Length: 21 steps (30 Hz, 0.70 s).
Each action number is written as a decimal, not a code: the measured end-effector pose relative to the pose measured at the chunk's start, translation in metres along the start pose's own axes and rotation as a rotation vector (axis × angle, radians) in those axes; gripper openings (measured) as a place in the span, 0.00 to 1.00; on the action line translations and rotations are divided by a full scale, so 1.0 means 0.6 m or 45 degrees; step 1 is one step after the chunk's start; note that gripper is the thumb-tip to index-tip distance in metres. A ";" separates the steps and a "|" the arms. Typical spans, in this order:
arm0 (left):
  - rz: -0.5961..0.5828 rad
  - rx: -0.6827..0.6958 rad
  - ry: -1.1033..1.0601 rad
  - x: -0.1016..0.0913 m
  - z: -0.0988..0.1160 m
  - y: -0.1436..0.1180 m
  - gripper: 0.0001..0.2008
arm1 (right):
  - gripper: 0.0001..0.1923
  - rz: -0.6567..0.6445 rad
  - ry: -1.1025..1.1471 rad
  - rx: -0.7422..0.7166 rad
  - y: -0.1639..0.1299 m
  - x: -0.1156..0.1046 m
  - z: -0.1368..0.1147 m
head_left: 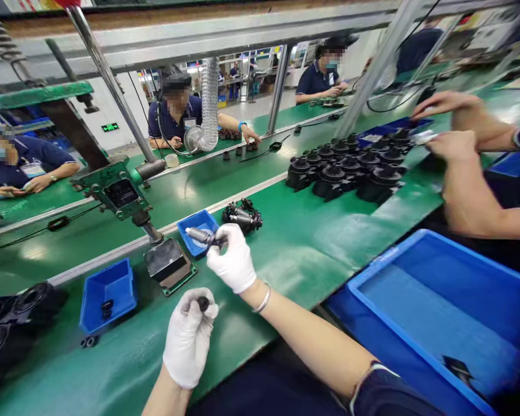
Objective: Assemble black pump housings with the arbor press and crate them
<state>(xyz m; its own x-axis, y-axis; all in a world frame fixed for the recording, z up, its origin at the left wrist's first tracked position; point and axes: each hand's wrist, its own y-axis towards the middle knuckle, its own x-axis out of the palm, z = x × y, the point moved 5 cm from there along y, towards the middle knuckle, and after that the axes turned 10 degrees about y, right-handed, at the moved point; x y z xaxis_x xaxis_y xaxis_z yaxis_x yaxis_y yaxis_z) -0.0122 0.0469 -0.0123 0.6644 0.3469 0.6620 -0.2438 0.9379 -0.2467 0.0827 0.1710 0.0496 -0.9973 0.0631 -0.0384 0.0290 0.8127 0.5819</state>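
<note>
Your 2 white-gloved hands are apart from each other, each closed on a part above the green bench (307,248). Your left hand (189,341), closer to the near edge, pinches a small black piece (203,303) between thumb and fingertips. Your right hand (234,263), farther toward the far edge, grips a metal shaft (197,234) by its dark end, and the pale tip points left across a small blue bin (203,218). Just right of that bin, near the bench's far edge, lies a cluster of black-and-silver parts (242,216). On the bin's left stands a green press (120,190) with a dark block (167,260) at its foot. Left of the block sits a blue tray (115,280) with small black fittings (107,308) inside, and 2 black rings (89,341) lie just outside its near corner. Large black housings (8,335) rest toward the bench's left end. Farther right along the far edge, black assemblies (346,167) stand grouped, with a co-worker's bare arms (463,150) beside them. Below the near edge, to your right, a big blue crate (424,300) holds a dark part (458,367). Beyond the far edge, at least 3 people (190,107) in dark shirts face your side.
</note>
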 end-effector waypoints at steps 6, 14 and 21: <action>0.048 -0.180 -0.444 -0.022 0.002 0.006 0.09 | 0.13 -0.381 0.586 0.426 -0.025 -0.028 0.031; 0.238 -0.143 -0.330 -0.043 0.003 0.012 0.12 | 0.12 -0.589 0.599 0.448 -0.095 -0.035 0.026; 0.306 0.099 0.279 -0.057 0.035 0.010 0.18 | 0.16 -0.710 0.271 0.084 -0.089 -0.049 -0.013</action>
<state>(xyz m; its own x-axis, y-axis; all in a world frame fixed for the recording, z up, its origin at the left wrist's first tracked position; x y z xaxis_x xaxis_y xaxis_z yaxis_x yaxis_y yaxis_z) -0.0511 0.0407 -0.0217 0.7157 0.5571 0.4212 -0.4592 0.8298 -0.3171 0.1097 0.1211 0.0258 -0.8545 -0.4955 -0.1557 -0.5055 0.7245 0.4686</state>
